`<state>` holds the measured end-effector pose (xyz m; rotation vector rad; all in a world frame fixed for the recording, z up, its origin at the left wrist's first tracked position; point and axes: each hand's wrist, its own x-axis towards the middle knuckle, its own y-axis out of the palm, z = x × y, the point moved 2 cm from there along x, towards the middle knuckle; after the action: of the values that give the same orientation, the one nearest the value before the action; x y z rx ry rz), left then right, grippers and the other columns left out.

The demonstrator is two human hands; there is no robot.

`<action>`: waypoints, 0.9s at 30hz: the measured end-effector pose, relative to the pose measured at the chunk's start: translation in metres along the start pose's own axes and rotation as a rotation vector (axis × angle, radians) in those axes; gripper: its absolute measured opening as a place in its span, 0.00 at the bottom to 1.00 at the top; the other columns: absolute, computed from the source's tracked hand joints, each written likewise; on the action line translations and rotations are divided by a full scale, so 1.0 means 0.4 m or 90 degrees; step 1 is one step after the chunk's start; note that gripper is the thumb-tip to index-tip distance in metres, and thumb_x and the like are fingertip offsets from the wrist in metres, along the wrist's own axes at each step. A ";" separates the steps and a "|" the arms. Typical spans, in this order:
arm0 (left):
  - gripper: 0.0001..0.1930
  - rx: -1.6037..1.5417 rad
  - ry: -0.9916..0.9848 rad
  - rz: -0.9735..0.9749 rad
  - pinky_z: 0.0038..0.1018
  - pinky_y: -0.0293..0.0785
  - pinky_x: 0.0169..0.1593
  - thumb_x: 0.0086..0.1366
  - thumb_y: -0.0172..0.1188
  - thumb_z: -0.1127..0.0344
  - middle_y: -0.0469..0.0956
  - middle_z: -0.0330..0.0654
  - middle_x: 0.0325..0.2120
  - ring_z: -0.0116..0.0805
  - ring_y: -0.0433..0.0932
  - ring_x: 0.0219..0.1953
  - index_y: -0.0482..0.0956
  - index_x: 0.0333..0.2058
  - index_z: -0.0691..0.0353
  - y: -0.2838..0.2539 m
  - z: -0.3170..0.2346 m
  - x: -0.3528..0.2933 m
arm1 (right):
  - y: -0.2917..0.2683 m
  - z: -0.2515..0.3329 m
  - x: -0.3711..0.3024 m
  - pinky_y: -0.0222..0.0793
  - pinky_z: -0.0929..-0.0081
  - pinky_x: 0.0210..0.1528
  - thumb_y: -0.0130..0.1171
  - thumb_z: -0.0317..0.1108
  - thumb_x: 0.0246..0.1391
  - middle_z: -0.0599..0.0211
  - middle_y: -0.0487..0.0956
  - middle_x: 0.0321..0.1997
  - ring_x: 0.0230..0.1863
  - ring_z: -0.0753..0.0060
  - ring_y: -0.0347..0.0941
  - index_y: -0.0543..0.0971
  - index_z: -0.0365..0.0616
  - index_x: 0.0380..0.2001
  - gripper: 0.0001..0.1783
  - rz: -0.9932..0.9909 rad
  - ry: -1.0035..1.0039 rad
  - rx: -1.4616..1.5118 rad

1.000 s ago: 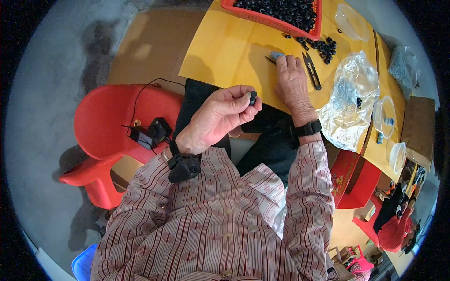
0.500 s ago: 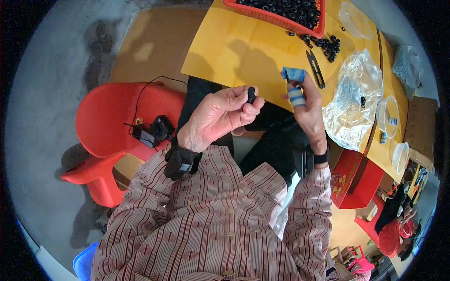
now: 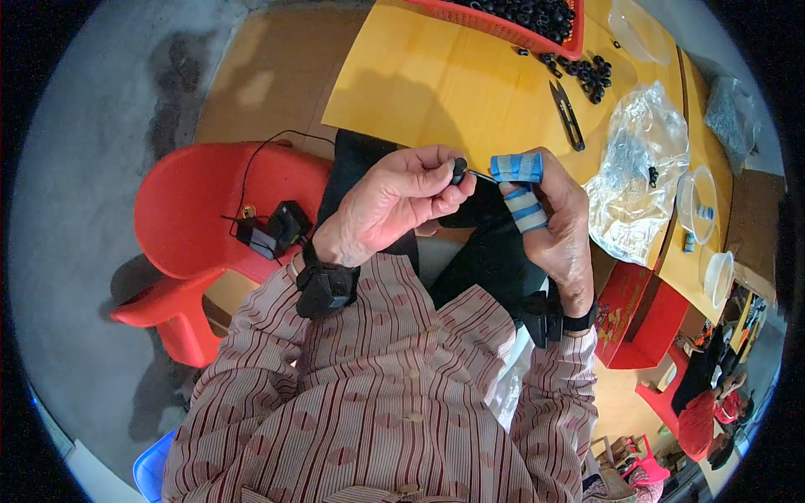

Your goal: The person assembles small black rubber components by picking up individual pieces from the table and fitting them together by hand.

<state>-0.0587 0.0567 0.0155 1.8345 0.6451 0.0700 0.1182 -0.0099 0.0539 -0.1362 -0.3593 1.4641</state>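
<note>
In front of my body, my left hand [image 3: 387, 199] pinches a small black ring-like part [image 3: 459, 171] between thumb and fingers. My right hand [image 3: 560, 220] faces it from the right, its thumb and a finger wrapped in blue-and-white tape [image 3: 516, 168]. Between these taped digits I grip a thin dark pointed tool [image 3: 482, 175]; its tip reaches the black part. Whether the tip is inside the part or only touching it, I cannot tell. Most of the tool is hidden by my fingers.
On the yellow table [image 3: 402, 80] stand a red basket [image 3: 520, 38] of black parts, a loose pile [image 3: 597, 80], thread snips [image 3: 567, 117], a clear plastic bag [image 3: 625, 197] and plastic tubs [image 3: 719, 279]. A red chair [image 3: 197, 210] at left holds a black adapter [image 3: 289, 222].
My right hand has come down and closer to the left, bringing the tool's tip to the black part. My left hand has turned the part slightly.
</note>
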 end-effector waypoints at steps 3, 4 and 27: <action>0.14 0.011 -0.002 -0.020 0.21 0.67 0.37 0.61 0.55 0.71 0.73 0.50 0.37 0.28 0.70 0.31 0.68 0.44 0.70 0.009 0.001 -0.001 | -0.008 0.027 0.005 0.68 0.74 0.39 0.50 0.11 0.32 0.59 0.71 0.31 0.35 0.58 0.70 0.75 0.39 0.36 0.23 0.010 -0.027 -0.118; 0.15 0.015 0.000 -0.036 0.21 0.68 0.38 0.60 0.55 0.71 0.73 0.51 0.37 0.28 0.70 0.31 0.68 0.44 0.70 0.010 0.001 -0.003 | -0.008 0.028 0.005 0.68 0.73 0.39 0.51 0.11 0.32 0.59 0.71 0.30 0.35 0.57 0.70 0.75 0.39 0.36 0.22 0.008 -0.035 -0.129; 0.16 0.248 -0.036 -0.085 0.20 0.70 0.37 0.63 0.54 0.63 0.76 0.44 0.33 0.23 0.70 0.30 0.71 0.45 0.68 0.042 -0.007 -0.026 | 0.002 0.015 -0.006 0.67 0.73 0.35 0.58 0.17 0.31 0.62 0.74 0.30 0.33 0.59 0.70 0.77 0.39 0.33 0.19 0.016 -0.117 -0.126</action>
<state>-0.0617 0.0507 0.0344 2.1508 0.7804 -0.2087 0.1155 -0.0130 0.0588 -0.1663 -0.6550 1.4682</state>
